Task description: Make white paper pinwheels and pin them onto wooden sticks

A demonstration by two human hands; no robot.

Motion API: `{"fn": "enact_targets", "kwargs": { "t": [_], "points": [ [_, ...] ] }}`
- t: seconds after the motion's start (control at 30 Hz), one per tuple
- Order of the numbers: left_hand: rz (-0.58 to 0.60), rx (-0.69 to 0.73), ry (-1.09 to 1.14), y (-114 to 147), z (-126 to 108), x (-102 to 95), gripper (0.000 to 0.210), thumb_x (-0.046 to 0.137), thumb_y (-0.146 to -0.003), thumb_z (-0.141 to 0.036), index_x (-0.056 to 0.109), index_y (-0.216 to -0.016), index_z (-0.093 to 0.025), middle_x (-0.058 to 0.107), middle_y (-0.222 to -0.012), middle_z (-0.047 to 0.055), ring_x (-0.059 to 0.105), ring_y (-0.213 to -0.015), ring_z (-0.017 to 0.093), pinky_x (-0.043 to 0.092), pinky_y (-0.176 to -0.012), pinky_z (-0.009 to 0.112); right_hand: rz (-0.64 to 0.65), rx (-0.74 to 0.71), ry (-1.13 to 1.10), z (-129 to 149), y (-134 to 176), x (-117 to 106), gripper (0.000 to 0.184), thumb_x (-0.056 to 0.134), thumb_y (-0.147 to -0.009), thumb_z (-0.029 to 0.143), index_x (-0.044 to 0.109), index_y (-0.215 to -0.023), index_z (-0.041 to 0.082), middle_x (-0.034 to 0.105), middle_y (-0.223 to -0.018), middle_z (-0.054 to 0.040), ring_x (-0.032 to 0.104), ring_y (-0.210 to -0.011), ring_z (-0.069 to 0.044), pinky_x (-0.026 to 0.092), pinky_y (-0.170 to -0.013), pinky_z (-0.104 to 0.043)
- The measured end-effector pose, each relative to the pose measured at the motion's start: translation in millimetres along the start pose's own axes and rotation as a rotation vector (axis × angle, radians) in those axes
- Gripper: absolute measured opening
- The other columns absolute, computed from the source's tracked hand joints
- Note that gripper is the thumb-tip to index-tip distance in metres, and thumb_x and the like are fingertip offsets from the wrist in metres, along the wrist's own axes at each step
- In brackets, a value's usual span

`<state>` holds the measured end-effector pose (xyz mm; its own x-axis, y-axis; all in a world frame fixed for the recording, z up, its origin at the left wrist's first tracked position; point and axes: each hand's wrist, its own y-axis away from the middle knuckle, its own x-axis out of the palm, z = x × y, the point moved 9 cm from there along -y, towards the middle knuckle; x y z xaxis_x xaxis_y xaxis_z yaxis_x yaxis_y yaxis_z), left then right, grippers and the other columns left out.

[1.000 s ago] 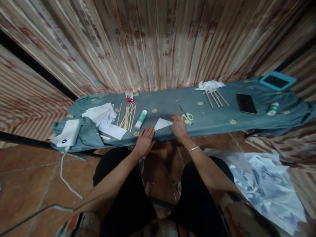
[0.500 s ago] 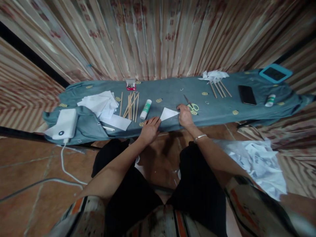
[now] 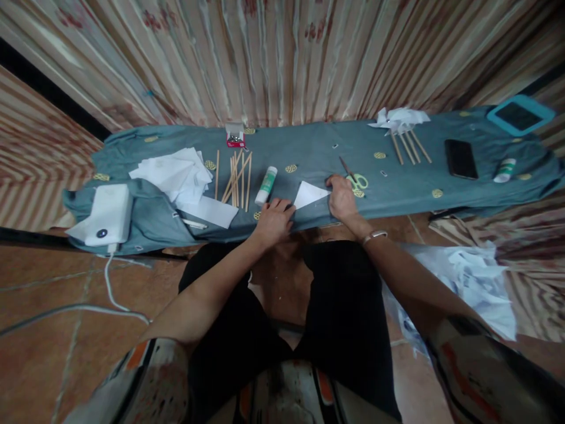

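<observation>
A small white triangle of folded paper (image 3: 310,194) lies on the cloth-covered table (image 3: 309,153) between my hands. My left hand (image 3: 275,220) rests with its fingers stretched out at the paper's lower left corner. At the opposite, right-hand tip, my right hand (image 3: 342,198) has its fingers curled and pressed on the paper. Just beyond the left fingers lies a glue stick (image 3: 266,185). Close to my right knuckles are scissors (image 3: 355,179) with pale green handles. The undersides of my fingers are hidden.
Left of the glue stick are several wooden sticks (image 3: 236,179), white paper sheets (image 3: 176,176), a pen (image 3: 194,224) and a white power bank (image 3: 108,215). A red box (image 3: 235,138) stands behind. To the right lie paper pinwheels on sticks (image 3: 402,122), a phone (image 3: 461,158) and another glue stick (image 3: 505,170).
The camera view has tilted and shifted, so the table sits differently in the picture. Both hands stay at the same two corners of the paper triangle, with little visible change.
</observation>
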<state>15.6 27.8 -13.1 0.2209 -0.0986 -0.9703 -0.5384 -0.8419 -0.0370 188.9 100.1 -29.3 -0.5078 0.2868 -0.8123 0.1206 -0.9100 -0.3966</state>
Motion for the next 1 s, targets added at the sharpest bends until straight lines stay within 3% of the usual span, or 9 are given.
{"fn": "enact_targets", "kwargs": {
  "t": [0.17, 0.23, 0.37, 0.53, 0.77, 0.87, 1.0],
  "points": [
    [-0.027, -0.030, -0.013, -1, 3, -1.9, 0.035, 0.055, -0.086, -0.021, 0.060, -0.120, -0.015, 0.057, -0.130, 0.012, 0.048, -0.117, 0.031, 0.040, -0.095, 0.048, 0.009, -0.015, -0.089, -5, 0, -4, 0.038, 0.033, -0.073, 0.003, 0.061, -0.096, 0.016, 0.064, -0.110, -0.0146, 0.054, -0.111, -0.025, 0.040, -0.101, -0.042],
    [-0.061, -0.046, 0.016, 0, 4, -2.3, 0.034, 0.055, -0.086, -0.020, 0.061, -0.120, -0.017, 0.057, -0.130, 0.011, 0.049, -0.117, 0.029, 0.041, -0.097, 0.047, 0.024, 0.052, -0.214, -13, 0, -5, 0.039, 0.032, -0.079, 0.007, 0.062, -0.103, 0.018, 0.061, -0.121, -0.0126, 0.053, -0.118, -0.023, 0.040, -0.104, -0.042],
    [-0.128, -0.071, 0.037, 0, 5, -5.3, 0.033, 0.058, -0.085, -0.020, 0.062, -0.118, -0.016, 0.059, -0.127, 0.012, 0.051, -0.116, 0.029, 0.043, -0.097, 0.046, 0.055, 0.021, -0.242, -7, -2, -8, 0.033, 0.037, -0.090, 0.024, 0.064, -0.109, 0.021, 0.063, -0.122, -0.0104, 0.055, -0.118, -0.024, 0.042, -0.104, -0.043],
    [-0.150, -0.059, 0.080, -11, 3, -13.8, 0.024, 0.057, -0.085, -0.020, 0.069, -0.105, -0.015, 0.066, -0.114, 0.012, 0.057, -0.105, 0.026, 0.047, -0.094, 0.042, 0.290, -0.002, -0.137, 11, -4, 2, 0.034, 0.063, -0.081, 0.030, 0.066, -0.112, 0.018, 0.051, -0.138, -0.0171, 0.050, -0.126, -0.031, 0.039, -0.105, -0.048],
    [-0.151, -0.119, 0.157, -23, 8, -17.6, 0.026, 0.053, -0.087, -0.022, 0.068, -0.107, -0.014, 0.069, -0.109, 0.012, 0.059, -0.104, 0.027, 0.049, -0.092, 0.041, 0.243, 0.031, -0.269, 18, -8, 0, 0.018, 0.067, -0.072, 0.016, 0.068, -0.089, 0.021, 0.059, -0.129, -0.0123, 0.057, -0.119, -0.028, 0.040, -0.103, -0.048],
    [-0.233, -0.224, 0.363, -25, 26, -17.9, 0.036, 0.051, -0.089, -0.029, 0.063, -0.119, -0.012, 0.068, -0.113, 0.014, 0.062, -0.103, 0.026, 0.047, -0.095, 0.042, 0.199, 0.063, -0.342, 18, -9, -1, 0.008, 0.064, -0.073, 0.016, 0.064, -0.076, 0.023, 0.063, -0.123, -0.0082, 0.059, -0.116, -0.026, 0.042, -0.101, -0.045],
    [-0.357, -0.425, 0.862, -30, 59, -7.9, 0.050, 0.050, -0.090, -0.041, 0.056, -0.129, -0.010, 0.068, -0.117, 0.014, 0.066, -0.101, 0.024, 0.051, -0.091, 0.037, 0.122, 0.083, -0.456, 27, -8, -16, 0.002, 0.061, -0.078, 0.023, 0.061, -0.076, 0.023, 0.062, -0.125, -0.0098, 0.057, -0.119, -0.025, 0.040, -0.102, -0.045]
  ]
}}
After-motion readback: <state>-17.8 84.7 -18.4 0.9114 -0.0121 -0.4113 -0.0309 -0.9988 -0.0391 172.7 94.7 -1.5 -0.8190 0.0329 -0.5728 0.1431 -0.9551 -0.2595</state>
